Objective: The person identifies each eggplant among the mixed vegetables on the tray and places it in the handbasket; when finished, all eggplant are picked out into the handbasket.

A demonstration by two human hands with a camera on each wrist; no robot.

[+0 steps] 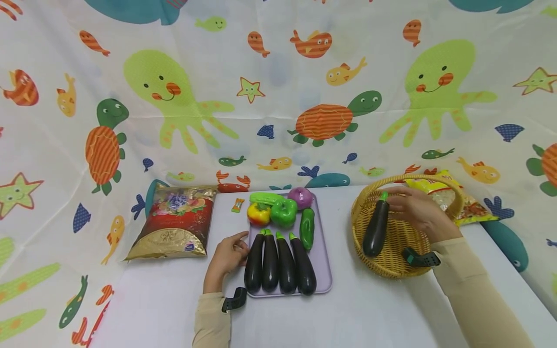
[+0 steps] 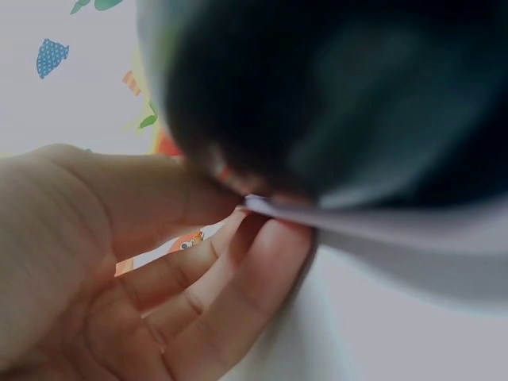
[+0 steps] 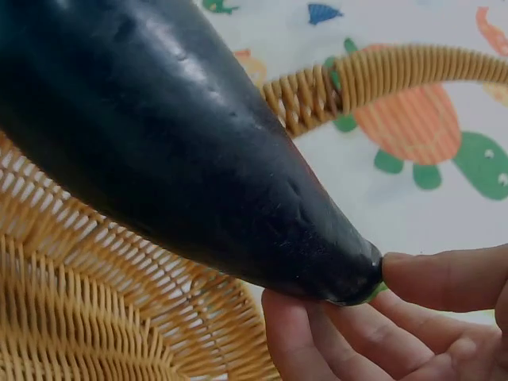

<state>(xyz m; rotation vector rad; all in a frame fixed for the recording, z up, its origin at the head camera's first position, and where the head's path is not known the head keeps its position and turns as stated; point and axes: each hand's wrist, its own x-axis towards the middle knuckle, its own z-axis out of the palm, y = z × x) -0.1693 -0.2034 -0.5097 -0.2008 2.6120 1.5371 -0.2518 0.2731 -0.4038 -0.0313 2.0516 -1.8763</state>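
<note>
- I can't read the print on the sweet (image 1: 237, 205); it's too small, like the finer lettering on the red bag (image 1: 176, 217)
- The basket (image 1: 387, 270) handle crosses the yellow bag (image 1: 472, 211), hiding a strip of it
- The right hand (image 1: 409, 210) covers part of the basket's inside
- Up close at the right wrist, the held eggplant (image 1: 376, 229) loses its fat end past the upper left, its stem mostly behind the fingers
- Row eggplants (image 1: 285, 266) hide some of the tray (image 1: 322, 270)
- At the left wrist, a dark, blurred bulk runs off the top and right
- The left hand (image 1: 228, 255) is cut off there, leftward
- Both sleeves (image 1: 213, 321) leave the head view below
</note>
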